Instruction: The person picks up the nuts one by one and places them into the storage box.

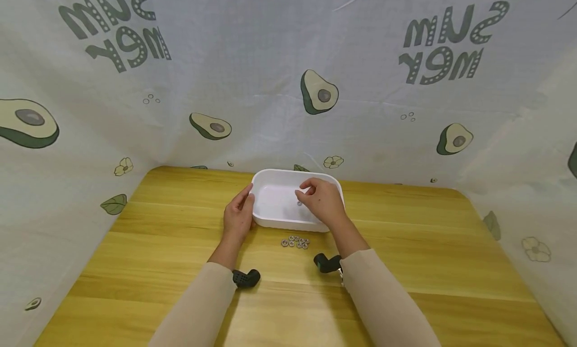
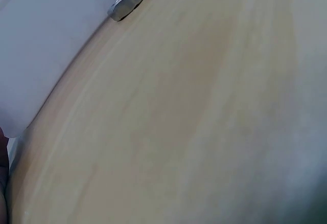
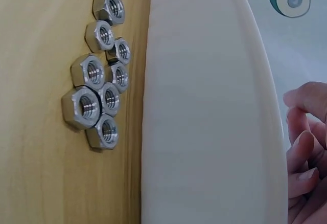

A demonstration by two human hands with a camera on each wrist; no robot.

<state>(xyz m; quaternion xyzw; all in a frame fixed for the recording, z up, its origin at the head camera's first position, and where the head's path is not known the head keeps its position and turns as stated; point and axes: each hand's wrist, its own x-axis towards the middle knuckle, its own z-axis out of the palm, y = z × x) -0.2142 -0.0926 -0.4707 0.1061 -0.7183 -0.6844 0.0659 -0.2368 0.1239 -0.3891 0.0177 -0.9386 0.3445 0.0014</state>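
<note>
And here's the backdrop: pale cloth (image 1: 252, 61) hangs behind the counter (image 1: 405, 227) and down both sides, gently creased. Avocado halves (image 1: 319, 92) dot it, flowers (image 1: 333, 161) and a leaf (image 1: 114, 204) too, while the big "SUMMER" lettering (image 1: 454, 38) runs backwards up high! Below, yellow-brown wood grain streaks across the counter, its far corners rounded, a soft pale sheen lighting its near middle.

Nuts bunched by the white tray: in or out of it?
Out. The nuts lie on the wooden table; the right wrist view shows them beside the tray, outside its wall.
</note>
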